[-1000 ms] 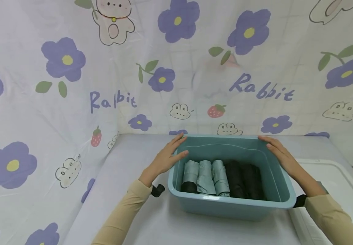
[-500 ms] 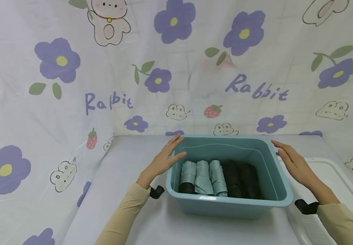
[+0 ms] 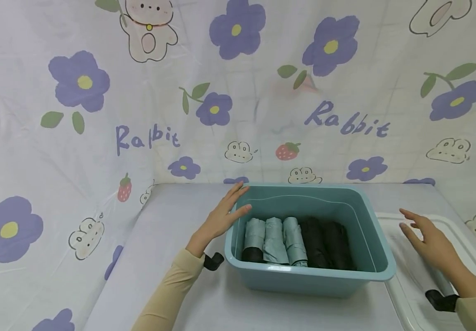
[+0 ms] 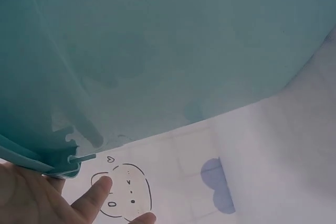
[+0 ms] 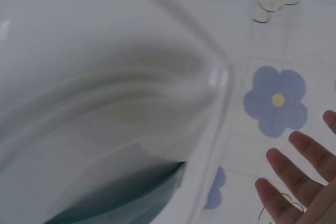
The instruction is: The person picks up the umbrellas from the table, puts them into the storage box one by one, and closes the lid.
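A blue-green plastic bin (image 3: 296, 282) stands on the table. Inside it, rolled light-blue cloths (image 3: 274, 241) and dark rolls (image 3: 325, 243) lie side by side. My left hand (image 3: 221, 216) rests at the bin's left rim, its fingers extended and the thumb over the inside. In the left wrist view, the bin's outer wall (image 4: 173, 51) fills the top. To the right of the bin, my right hand (image 3: 436, 246) is over a white lid-like tray (image 3: 403, 299), holding nothing, fingers spread in its wrist view. A grey-blue item (image 3: 442, 280) on the tray is partly hidden by that hand.
A patterned curtain (image 3: 271, 92) with flowers and rabbits hangs behind the table and along its left side. The pale table surface (image 3: 180, 216) extends left of the bin and in front of it.
My right hand has left the bin's right rim and moved right and toward me, over the white tray. My left hand has stayed at the left rim.
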`<state>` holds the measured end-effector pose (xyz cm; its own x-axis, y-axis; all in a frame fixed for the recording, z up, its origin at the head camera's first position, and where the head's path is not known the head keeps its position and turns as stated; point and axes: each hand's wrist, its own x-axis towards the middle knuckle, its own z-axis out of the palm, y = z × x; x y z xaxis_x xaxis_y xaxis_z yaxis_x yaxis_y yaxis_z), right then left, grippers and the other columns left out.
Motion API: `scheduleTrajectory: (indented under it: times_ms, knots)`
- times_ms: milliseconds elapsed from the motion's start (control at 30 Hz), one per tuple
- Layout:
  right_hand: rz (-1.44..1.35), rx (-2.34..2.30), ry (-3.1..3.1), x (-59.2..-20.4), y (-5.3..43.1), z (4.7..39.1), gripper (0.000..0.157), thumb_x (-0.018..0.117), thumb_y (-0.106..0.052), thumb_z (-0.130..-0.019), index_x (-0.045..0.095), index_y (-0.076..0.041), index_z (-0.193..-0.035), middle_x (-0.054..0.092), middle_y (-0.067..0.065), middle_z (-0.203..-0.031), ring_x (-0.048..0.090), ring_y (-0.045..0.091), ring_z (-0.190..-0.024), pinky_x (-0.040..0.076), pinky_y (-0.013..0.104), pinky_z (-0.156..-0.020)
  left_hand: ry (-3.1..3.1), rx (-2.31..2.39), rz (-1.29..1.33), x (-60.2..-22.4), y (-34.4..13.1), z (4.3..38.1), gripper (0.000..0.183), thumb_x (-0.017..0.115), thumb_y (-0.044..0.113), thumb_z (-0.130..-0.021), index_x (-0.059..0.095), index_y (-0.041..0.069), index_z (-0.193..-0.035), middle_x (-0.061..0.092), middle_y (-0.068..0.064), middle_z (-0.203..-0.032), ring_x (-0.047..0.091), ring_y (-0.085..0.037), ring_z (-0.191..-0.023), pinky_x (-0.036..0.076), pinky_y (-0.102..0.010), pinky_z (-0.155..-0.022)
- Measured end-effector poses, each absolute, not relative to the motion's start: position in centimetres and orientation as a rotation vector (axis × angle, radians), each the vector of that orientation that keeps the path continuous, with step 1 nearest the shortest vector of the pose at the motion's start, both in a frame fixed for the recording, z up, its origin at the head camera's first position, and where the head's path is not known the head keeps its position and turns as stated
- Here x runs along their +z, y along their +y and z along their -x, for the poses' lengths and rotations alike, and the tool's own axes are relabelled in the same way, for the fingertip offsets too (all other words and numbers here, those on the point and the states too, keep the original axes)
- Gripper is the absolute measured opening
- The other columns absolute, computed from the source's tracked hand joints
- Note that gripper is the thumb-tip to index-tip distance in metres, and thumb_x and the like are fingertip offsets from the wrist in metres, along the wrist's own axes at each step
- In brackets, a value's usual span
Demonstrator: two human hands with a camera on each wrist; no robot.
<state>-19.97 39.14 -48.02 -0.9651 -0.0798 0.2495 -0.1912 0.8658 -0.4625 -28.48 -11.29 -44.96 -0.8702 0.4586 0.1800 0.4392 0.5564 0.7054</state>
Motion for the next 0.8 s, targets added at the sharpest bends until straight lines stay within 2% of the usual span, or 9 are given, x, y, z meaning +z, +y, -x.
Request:
scheduleTrajectory:
  times_ms: [133, 333, 533, 667, 800]
  knots:
    - [-0.120, 0.565, -2.925, -49.9, 39.9, 19.1, 0.064, 0.053, -0.034, -0.094, 0.027, -0.003, -0.143, 0.040, 0.038, -0.123, 0.047, 0.055, -0.097, 0.041, 0.064, -0.065, 2.758, 1.243, -0.804, -45.1, -11.3, 28.5, 0.061, 0.039, 0.058, -0.092, 0.025, 0.032, -0.146, 0.010, 0.006, -0.156, 0.011, -0.019, -0.142, 0.022, -0.065, -0.102]
    - [0.067, 0.453, -3.002, -52.2, 40.6, 17.6, 0.076, 0.061, -0.031, -0.088, 0.019, -0.001, -0.144, 0.034, 0.044, -0.117, 0.040, 0.064, -0.094, 0.039, 0.068, -0.063, 2.728, 1.257, -0.791, -45.5, -11.2, 28.1, 0.060, 0.039, 0.057, -0.093, 0.025, 0.032, -0.146, 0.008, 0.010, -0.155, 0.010, -0.019, -0.142, 0.022, -0.064, -0.102]
    - [0.323, 0.403, -3.108, -53.0, 41.0, 16.9, 0.067, 0.059, -0.031, -0.086, 0.029, 0.006, -0.134, 0.031, 0.044, -0.115, 0.036, 0.064, -0.097, 0.041, 0.069, -0.066, 2.712, 1.296, -0.795, -45.4, -11.2, 27.9, 0.060, 0.040, 0.053, -0.094, 0.026, 0.028, -0.147, 0.007, 0.013, -0.155, 0.009, -0.020, -0.143, 0.021, -0.064, -0.103]
    - [0.307, 0.382, -3.105, -53.2, 41.5, 17.0, 0.064, 0.057, -0.029, -0.088, 0.030, 0.006, -0.134, 0.035, 0.044, -0.110, 0.042, 0.062, -0.091, 0.043, 0.065, -0.060, 2.710, 1.316, -0.801, -45.3, -11.3, 28.1, 0.059, 0.040, 0.052, -0.095, 0.027, 0.028, -0.147, 0.007, 0.015, -0.154, 0.009, -0.018, -0.143, 0.021, -0.062, -0.104]
    - [0.270, 0.387, -3.069, -53.0, 42.0, 17.5, 0.061, 0.059, -0.016, -0.084, 0.031, 0.010, -0.132, 0.037, 0.045, -0.105, 0.047, 0.061, -0.085, 0.045, 0.060, -0.056, 2.709, 1.341, -0.818, -45.1, -11.3, 28.4, 0.058, 0.042, 0.049, -0.095, 0.027, 0.027, -0.146, 0.008, 0.012, -0.155, 0.009, -0.019, -0.143, 0.022, -0.061, -0.104]
